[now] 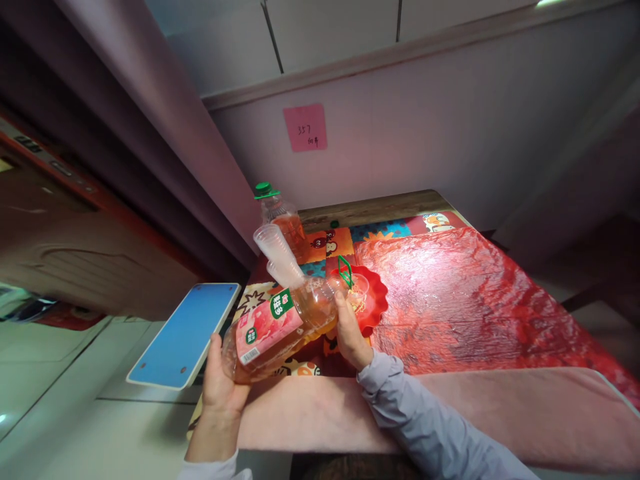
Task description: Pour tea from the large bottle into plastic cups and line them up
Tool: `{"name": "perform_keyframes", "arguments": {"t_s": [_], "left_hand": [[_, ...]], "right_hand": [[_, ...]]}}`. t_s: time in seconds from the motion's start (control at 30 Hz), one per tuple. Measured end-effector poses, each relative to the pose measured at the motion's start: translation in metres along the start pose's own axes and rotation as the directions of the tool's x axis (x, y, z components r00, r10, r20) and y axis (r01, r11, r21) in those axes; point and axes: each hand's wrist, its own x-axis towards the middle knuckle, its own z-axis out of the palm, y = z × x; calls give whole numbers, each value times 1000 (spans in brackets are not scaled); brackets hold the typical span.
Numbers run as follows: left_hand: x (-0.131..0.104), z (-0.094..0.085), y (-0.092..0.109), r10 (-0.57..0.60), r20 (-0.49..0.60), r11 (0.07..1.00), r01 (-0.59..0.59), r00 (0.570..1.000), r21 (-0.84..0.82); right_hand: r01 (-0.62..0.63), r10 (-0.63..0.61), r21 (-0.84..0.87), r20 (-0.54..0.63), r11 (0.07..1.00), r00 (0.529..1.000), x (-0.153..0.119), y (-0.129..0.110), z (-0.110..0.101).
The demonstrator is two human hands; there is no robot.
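Left hand cupped beneath its base and right hand wrapped round its neck, the bottle (pink label facing up) is held tilted in the head view, neck pointing right toward the red bowl, with stacked cups and a second bottle on its far left side.

Left hand cups low; right hand grips farther forward.
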Motion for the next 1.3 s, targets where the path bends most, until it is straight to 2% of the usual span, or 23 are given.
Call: {"name": "perform_keyframes", "arguments": {"t_s": [0.17,0.33,0.47,0.67,0.83,1.1,1.3], "left_hand": [[2,-1,1,20,-4,1000,-20,1000,20],[2,-2,1,-14,42,1000,15,999,-18],[2,-2,0,-9,37,1000,10,999,-22],[-6,11,-2,24,-44,1000,-23,999,18],[-12,19,-4,48,-90,998,-44,995,46],[-10,14,-3,27,-55,996,-23,998,81],[-7,7,-2,29,-17,999,-28,999,29]], "right_hand": [[-21,21,1,13,1000,1000,-1,-1,0],[-15,15,-12,-16,1000,1000,-1,1,-1],[-4,3,-13,-25,1000,1000,-1,2,-2],[-52,51,41,25,998,998,-3,-1,0],[-38,37,53,15,998,999,-2,-1,1],[-25,26,39,-8,999,1000,-1,4,0],[-23,23,18,14,1000,1000,-1,4,-1]]}}
